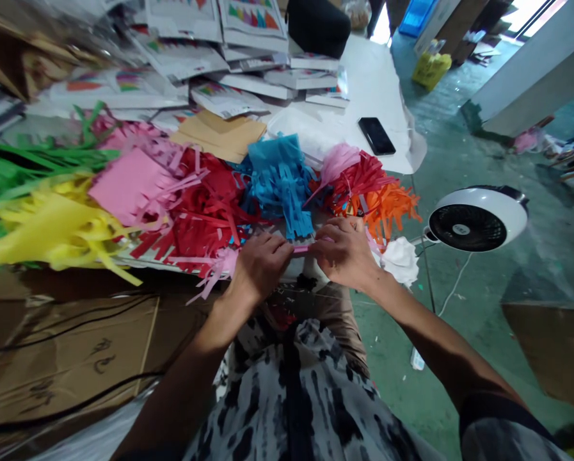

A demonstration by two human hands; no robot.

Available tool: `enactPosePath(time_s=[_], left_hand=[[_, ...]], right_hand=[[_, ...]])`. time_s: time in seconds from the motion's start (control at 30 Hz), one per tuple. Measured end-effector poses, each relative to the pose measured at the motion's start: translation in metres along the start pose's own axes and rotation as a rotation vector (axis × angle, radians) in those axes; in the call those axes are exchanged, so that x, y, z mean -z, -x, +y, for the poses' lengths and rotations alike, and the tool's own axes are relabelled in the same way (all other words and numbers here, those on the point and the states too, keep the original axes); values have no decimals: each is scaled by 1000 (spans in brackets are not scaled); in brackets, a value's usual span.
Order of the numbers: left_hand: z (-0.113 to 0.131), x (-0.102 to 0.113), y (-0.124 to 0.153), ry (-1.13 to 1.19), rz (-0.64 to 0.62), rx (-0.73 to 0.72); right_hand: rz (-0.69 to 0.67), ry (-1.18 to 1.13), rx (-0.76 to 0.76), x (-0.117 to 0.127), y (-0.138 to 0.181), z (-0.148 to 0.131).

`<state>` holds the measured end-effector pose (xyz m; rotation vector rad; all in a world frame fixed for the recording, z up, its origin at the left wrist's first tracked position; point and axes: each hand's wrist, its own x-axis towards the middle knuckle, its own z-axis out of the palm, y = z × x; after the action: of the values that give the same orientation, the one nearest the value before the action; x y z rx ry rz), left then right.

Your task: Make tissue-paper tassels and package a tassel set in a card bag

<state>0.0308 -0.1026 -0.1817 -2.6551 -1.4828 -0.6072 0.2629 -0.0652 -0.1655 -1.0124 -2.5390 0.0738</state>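
Observation:
A pink tissue-paper tassel (pixel 225 261) stretches between my hands at the table's front edge. Its middle is drawn into a thin twisted strand, and fringe sticks out on the left. My left hand (pixel 263 264) is closed around the strand's left part. The fingers of my right hand (pixel 343 251) pinch the right part, with a little pink showing beyond them. Just behind lies blue fringed tissue (pixel 281 182). Red fringed tissue (pixel 210 205) is left of it. Right of the blue are a pink-and-red bunch (pixel 358 173) and orange fringe (pixel 393 205), close to my right hand.
Pink (pixel 133 186), yellow (pixel 51 224) and green fringed paper (pixel 22 166) cover the table's left. Behind are stacked packets (pixel 253 19), brown paper (pixel 219 133) and a phone (pixel 376 136). A fan (pixel 473 219) stands at right; cardboard (pixel 75 346) lies below left.

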Motion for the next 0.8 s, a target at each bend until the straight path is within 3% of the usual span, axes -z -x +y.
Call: enactPosePath(time_s=[0.27,0.47,0.8], left_hand=[[-4,2,-3,-19,-50,30],[-6,5,4,-16,-42,164],[-11,8,10,38,11,401]], right_hand=[[-81,-62,-39,-9,-12,-7],[-76,-115,-146,-9,-14,-2],[-64,51,-182,-14,-17,-9]])
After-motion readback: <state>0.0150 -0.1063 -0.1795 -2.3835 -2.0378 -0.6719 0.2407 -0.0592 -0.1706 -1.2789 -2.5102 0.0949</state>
